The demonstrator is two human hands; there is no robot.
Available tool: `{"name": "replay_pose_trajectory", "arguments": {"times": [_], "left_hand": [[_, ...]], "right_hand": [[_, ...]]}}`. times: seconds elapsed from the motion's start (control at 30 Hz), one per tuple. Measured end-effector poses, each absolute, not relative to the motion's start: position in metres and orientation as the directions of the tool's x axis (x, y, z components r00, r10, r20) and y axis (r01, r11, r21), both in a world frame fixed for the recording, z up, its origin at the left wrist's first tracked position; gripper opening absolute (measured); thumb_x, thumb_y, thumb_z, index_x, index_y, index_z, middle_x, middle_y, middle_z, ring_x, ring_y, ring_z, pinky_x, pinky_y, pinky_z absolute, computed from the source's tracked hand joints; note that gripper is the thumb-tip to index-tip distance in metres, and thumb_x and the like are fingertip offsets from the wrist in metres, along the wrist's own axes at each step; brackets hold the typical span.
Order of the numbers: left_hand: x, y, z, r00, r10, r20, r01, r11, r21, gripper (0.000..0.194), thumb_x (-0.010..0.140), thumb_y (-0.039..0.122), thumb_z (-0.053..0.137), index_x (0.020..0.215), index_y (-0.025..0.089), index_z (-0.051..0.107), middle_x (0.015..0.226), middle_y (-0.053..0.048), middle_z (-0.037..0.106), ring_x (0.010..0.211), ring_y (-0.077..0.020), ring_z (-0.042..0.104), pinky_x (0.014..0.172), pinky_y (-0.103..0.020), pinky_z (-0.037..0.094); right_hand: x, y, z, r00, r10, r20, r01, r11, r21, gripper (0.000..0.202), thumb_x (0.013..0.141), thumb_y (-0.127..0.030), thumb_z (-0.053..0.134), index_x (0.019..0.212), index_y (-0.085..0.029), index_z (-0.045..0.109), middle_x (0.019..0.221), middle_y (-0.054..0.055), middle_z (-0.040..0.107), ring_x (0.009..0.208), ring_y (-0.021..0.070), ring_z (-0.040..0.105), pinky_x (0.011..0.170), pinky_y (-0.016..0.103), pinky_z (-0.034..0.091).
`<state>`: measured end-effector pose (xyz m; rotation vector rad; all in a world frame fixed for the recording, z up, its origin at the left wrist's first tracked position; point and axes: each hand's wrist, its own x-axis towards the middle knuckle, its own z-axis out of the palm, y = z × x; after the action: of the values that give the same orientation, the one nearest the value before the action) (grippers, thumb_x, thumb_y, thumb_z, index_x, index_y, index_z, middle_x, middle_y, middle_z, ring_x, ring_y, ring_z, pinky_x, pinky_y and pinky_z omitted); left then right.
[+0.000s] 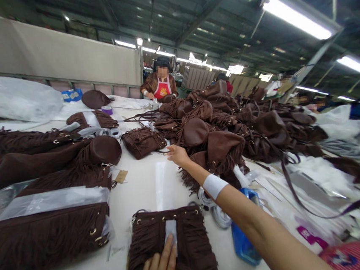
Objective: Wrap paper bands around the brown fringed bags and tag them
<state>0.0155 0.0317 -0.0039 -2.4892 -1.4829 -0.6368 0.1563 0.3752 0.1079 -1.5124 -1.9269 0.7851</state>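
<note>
My left hand (161,266) lies with its fingers stretched over a dark brown fringed bag (194,239) at the table's front. Its fingertips press on a translucent plastic strip (170,229) down the middle of the bag's face. Metal eyelets line the bag's top edge. My right hand (178,155) reaches far forward, its fingers closed at the end of a dark strap (161,152) with a gold-coloured bit showing. That strap runs toward a small fringed bag (144,142) just left of the hand. A white band wraps my right wrist.
A large heap of brown bags (213,123) fills the table's right and back. Fringed bags (49,232) with a plastic wrap lie at left. A blue plastic container (243,243) and coiled cords (221,216) sit beneath my right forearm. Another person (162,83) works across the table.
</note>
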Motion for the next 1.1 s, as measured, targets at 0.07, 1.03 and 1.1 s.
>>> {"name": "replay_pose_trajectory", "arguments": {"times": [0.07, 1.03, 1.1], "left_hand": [[0.014, 0.031, -0.005, 0.422, 0.778, 0.465, 0.869, -0.494, 0.040, 0.051, 0.082, 0.017, 0.054, 0.133, 0.021, 0.057, 0.144, -0.005, 0.054, 0.089, -0.0209, 0.059, 0.077, -0.035, 0.046], [0.013, 0.012, 0.004, 0.401, 0.862, 0.311, 0.840, -0.481, 0.250, 0.033, 0.084, 0.017, 0.052, 0.114, 0.016, 0.064, 0.119, -0.015, 0.065, 0.114, -0.0306, 0.056, 0.096, -0.047, 0.045], [0.011, 0.012, -0.002, 0.384, 0.872, 0.304, 0.845, -0.464, 0.265, 0.040, 0.080, 0.016, 0.055, 0.119, 0.012, 0.062, 0.123, -0.018, 0.063, 0.118, -0.0335, 0.054, 0.100, -0.051, 0.043]], "right_hand": [[0.157, 0.369, 0.125, -0.257, 0.961, 0.103, 0.670, 0.254, -0.697, 0.028, 0.093, -0.031, 0.061, 0.116, -0.015, 0.060, 0.112, 0.007, 0.062, 0.095, 0.0193, 0.063, 0.081, 0.039, 0.055], [0.146, -0.014, 0.092, -0.279, 0.836, 0.474, 0.558, 0.542, -0.629, 0.057, 0.085, 0.002, 0.039, 0.136, -0.021, 0.047, 0.152, 0.015, 0.030, 0.123, 0.0200, 0.054, 0.100, 0.033, 0.051], [0.148, -0.023, 0.074, -0.233, 0.868, 0.438, 0.542, 0.490, -0.683, 0.062, 0.081, 0.004, 0.041, 0.137, -0.022, 0.045, 0.152, 0.014, 0.030, 0.121, 0.0188, 0.055, 0.100, 0.032, 0.051]]}}
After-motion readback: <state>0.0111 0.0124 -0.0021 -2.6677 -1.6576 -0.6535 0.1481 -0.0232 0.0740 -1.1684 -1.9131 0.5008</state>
